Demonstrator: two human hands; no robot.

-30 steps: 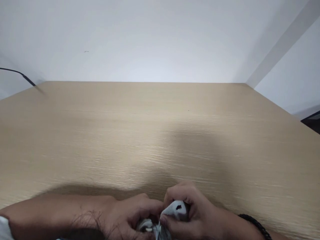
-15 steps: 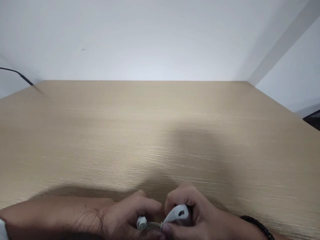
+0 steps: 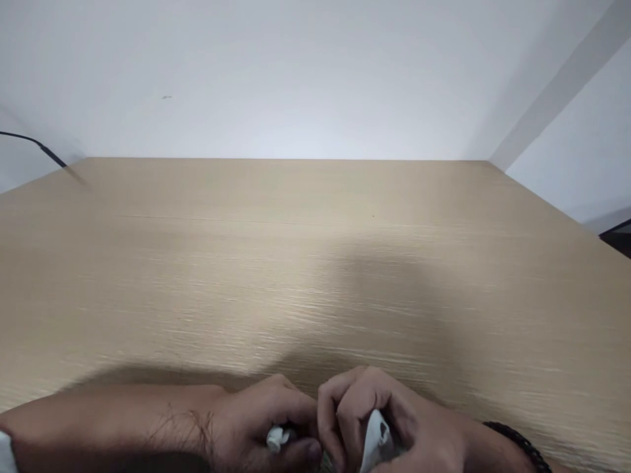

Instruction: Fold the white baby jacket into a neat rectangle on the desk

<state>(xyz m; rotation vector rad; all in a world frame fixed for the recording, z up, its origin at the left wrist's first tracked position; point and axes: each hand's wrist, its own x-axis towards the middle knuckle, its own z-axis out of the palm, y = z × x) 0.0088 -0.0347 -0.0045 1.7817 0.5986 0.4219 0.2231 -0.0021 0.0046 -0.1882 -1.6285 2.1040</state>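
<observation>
Both my hands are low at the bottom edge of the head view, close together over the table. My left hand (image 3: 280, 420) is closed, thumb against fingers, around a small white crumpled end (image 3: 277, 438) that sticks out of the fist. Beside it, my right hand (image 3: 374, 417) has its fingers curled round a white flat piece with a small dark hole (image 3: 377, 437), which stands tilted in the grip. Its lower part is cut off by the frame. Whether the two white parts belong to one thing is hidden by the fingers.
The wooden table (image 3: 221, 263) reaches back to a white wall (image 3: 296, 79). A thin black cable (image 3: 52, 156) hangs at the far left corner. The edge of a dark object (image 3: 618, 236) shows at the right.
My right hand has turned, and the white piece in it has tipped more upright and shifted right and lower. The left thumb is now more visible; the left hand has hardly moved.
</observation>
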